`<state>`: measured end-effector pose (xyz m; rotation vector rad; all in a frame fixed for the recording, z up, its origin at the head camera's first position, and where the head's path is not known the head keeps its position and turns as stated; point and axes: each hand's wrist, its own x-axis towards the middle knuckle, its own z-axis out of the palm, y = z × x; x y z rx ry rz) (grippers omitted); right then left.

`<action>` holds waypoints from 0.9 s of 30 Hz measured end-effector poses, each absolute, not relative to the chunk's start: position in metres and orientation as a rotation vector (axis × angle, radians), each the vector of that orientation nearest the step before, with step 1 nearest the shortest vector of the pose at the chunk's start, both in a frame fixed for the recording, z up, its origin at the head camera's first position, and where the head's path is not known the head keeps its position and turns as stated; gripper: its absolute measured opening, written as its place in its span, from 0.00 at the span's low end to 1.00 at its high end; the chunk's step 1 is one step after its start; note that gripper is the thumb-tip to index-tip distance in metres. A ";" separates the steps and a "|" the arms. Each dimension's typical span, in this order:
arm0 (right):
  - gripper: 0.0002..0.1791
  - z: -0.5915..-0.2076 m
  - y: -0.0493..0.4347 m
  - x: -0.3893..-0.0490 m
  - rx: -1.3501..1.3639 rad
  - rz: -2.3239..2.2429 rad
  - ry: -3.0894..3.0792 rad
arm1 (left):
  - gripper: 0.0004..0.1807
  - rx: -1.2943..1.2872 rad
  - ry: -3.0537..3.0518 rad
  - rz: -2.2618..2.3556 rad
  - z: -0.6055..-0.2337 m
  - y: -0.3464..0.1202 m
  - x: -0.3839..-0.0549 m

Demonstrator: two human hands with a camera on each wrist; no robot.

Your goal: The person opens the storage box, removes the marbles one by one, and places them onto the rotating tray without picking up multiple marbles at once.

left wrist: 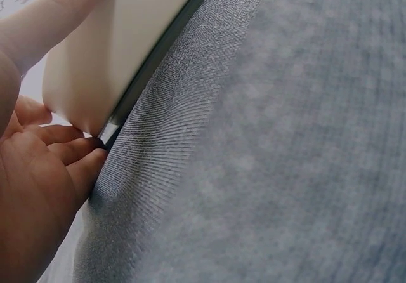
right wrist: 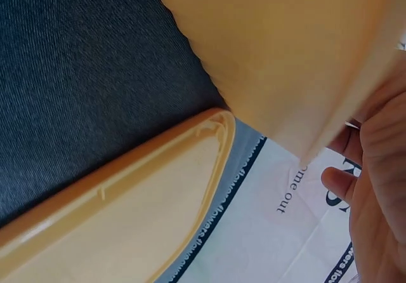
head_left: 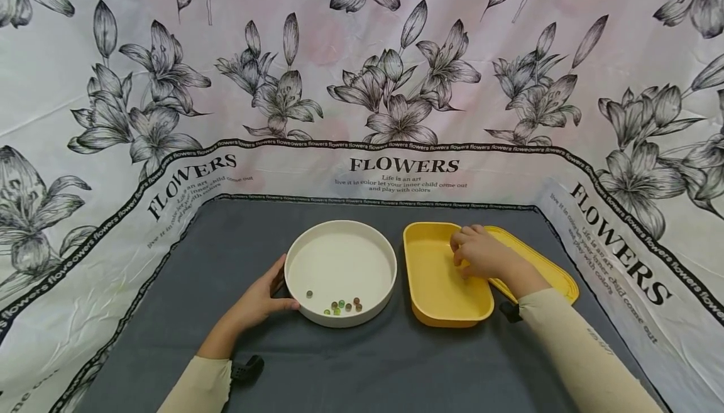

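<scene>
My left hand [head_left: 257, 300] holds the side of a round white tray [head_left: 339, 253], thumb at the front and fingers round the left wall. In the left wrist view its fingers [left wrist: 70, 146] touch the bottom edge of the tray [left wrist: 89, 61]. Several small glass marbles [head_left: 341, 304], green and brown, lie near the tray's front. My right hand [head_left: 481, 253] reaches over the right rim of a yellow box [head_left: 432, 293], fingers bent down inside. Whether those fingers hold anything is hidden. In the right wrist view the hand [right wrist: 384, 169] shows beside the box wall [right wrist: 285, 48].
A yellow lid [head_left: 543, 268] lies to the right of the box, partly under the right forearm. Grey cloth [head_left: 339, 363] covers the table. A flower-printed white sheet [head_left: 396, 105] rises behind and at both sides.
</scene>
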<state>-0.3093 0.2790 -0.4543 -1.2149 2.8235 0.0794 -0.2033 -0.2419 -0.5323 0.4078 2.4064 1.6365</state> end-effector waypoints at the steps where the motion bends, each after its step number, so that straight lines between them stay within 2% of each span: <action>1: 0.08 -0.455 0.279 -0.309 -1.216 0.081 2.820 | 0.68 0.406 2.406 1.633 -0.532 -0.242 -0.203; 27: 0.09 -0.460 0.276 -0.315 -1.190 0.110 2.773 | 0.67 0.438 2.404 1.639 -0.535 -0.246 -0.205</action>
